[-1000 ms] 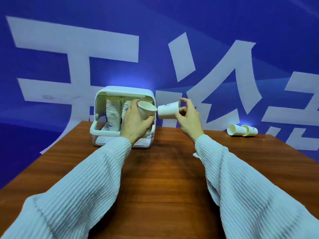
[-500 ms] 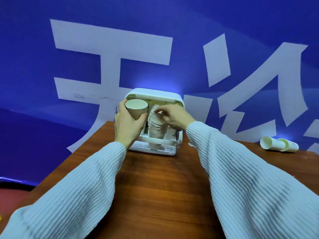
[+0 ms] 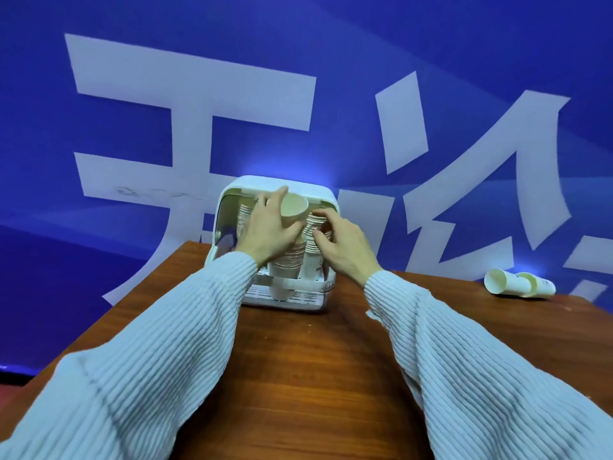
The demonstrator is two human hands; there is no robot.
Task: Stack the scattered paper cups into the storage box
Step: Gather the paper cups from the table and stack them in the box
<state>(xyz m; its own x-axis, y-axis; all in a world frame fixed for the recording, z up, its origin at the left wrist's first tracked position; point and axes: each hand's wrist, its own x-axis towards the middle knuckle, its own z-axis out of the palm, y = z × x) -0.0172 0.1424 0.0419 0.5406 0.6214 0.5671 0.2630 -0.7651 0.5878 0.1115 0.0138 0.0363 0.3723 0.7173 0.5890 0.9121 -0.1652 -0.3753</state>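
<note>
A white storage box [image 3: 326, 197] with an open front stands at the table's far edge and holds stacks of paper cups [image 3: 288, 260]. My left hand [image 3: 267, 229] grips a single paper cup [image 3: 293, 207] at the top of the middle stack, its mouth turned toward me. My right hand [image 3: 341, 249] rests its fingers on the right-hand stack of cups [image 3: 313, 227] inside the box. Two nested paper cups [image 3: 517, 283] lie on their side at the table's far right.
The brown wooden table [image 3: 315, 366] runs from me to the box. Behind it hangs a blue backdrop [image 3: 365, 61] with large white characters. Both light ribbed sleeves cover the near table corners.
My left hand has moved its cup right and up, over the middle stack. My right hand has let go of its cup onto the right stack and stays there.
</note>
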